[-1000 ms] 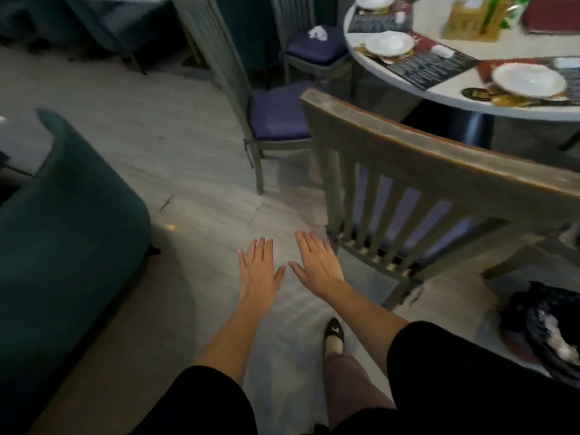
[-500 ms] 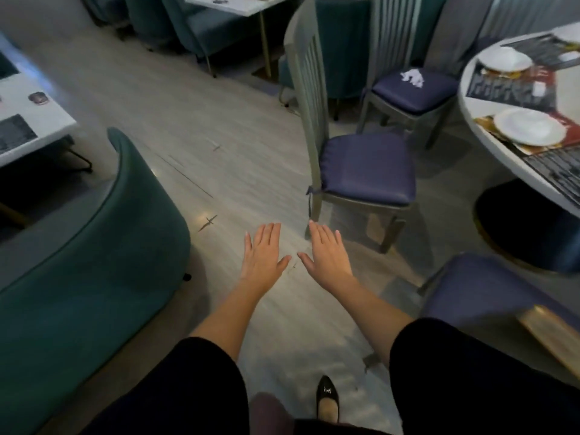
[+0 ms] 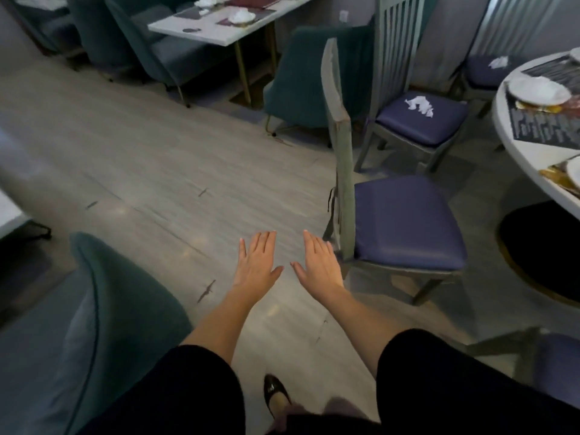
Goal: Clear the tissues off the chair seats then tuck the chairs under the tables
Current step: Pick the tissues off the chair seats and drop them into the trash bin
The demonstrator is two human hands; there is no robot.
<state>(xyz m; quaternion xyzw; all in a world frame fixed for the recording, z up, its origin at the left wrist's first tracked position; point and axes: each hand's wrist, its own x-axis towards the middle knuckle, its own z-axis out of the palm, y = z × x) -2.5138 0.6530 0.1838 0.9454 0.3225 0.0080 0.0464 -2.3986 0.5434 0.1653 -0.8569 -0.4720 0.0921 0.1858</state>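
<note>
My left hand (image 3: 255,263) and my right hand (image 3: 318,263) hover flat over the floor, fingers straight, holding nothing. Just right of my right hand stands a grey wooden chair (image 3: 340,127) with a bare purple seat cushion (image 3: 405,221), pulled out from the round white table (image 3: 530,158). Behind it a second chair (image 3: 395,36) carries a crumpled white tissue (image 3: 419,103) on its purple seat. A third purple seat farther back holds another tissue (image 3: 498,62).
A teal armchair (image 3: 81,324) fills the lower left and another teal chair (image 3: 301,80) stands at the back beside a rectangular white table (image 3: 201,31). Plates and menus lie on the round table. Part of another purple-seated chair (image 3: 555,356) shows at lower right.
The view has swung left and forward: the slat-backed chair close in front has dropped out to the lower right, and the tissue-bearing chairs now show. Both hands stay flat and empty.
</note>
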